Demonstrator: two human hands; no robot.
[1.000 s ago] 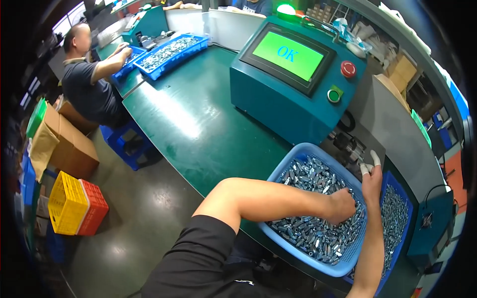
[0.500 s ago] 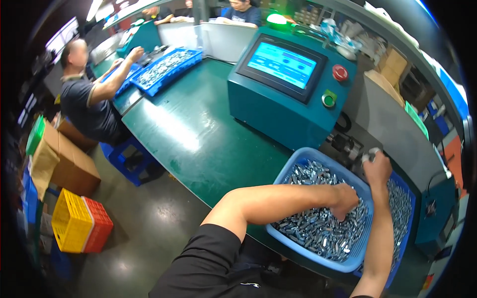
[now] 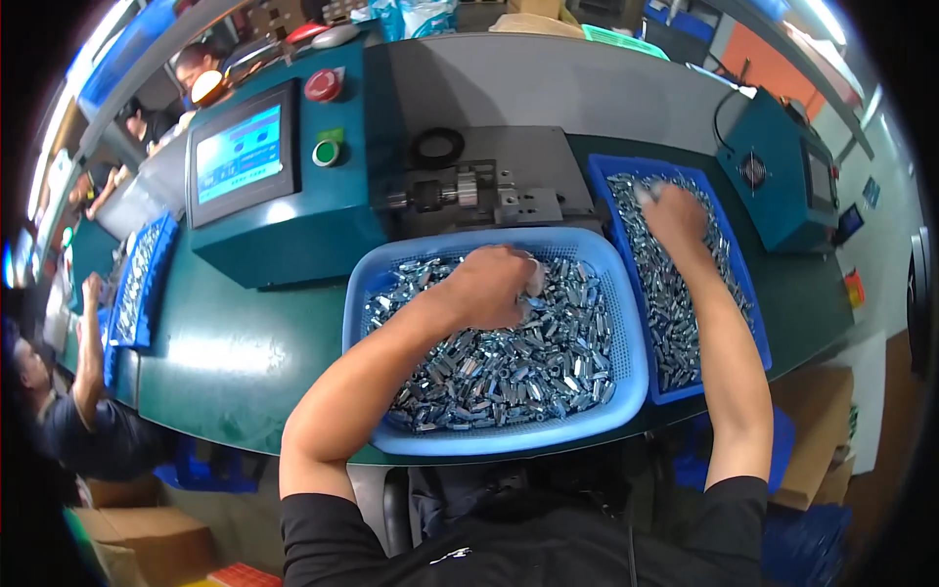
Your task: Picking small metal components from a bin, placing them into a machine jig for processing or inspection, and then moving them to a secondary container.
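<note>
Small shiny metal sleeve-like pieces (image 3: 489, 386) fill a light blue plastic basket (image 3: 633, 333) in front of me. My left hand (image 3: 492, 286) is down among them near the far side, its fingers curled closed, and whatever they grip is hidden. A pale cover shows on its fingertips. Over the far end of a darker blue tray (image 3: 675, 395) to the right is my right hand (image 3: 677, 220), slightly blurred, fingers bent together. Similar metal pieces fill that tray. I cannot make out anything in its fingers.
Behind the basket a metal clamping fixture (image 3: 460, 191) joins a teal machine (image 3: 293, 230) with a screen, a red button and a green button. Another teal unit (image 3: 778, 181) stands far right. At left a co-worker (image 3: 93, 421) sits by a blue tray (image 3: 147, 284) of parts.
The view has swung to the right. My right hand has gone from beside the fixture to above the dark blue tray. My left hand stays in the basket. The machine's lamp turned from green to orange.
</note>
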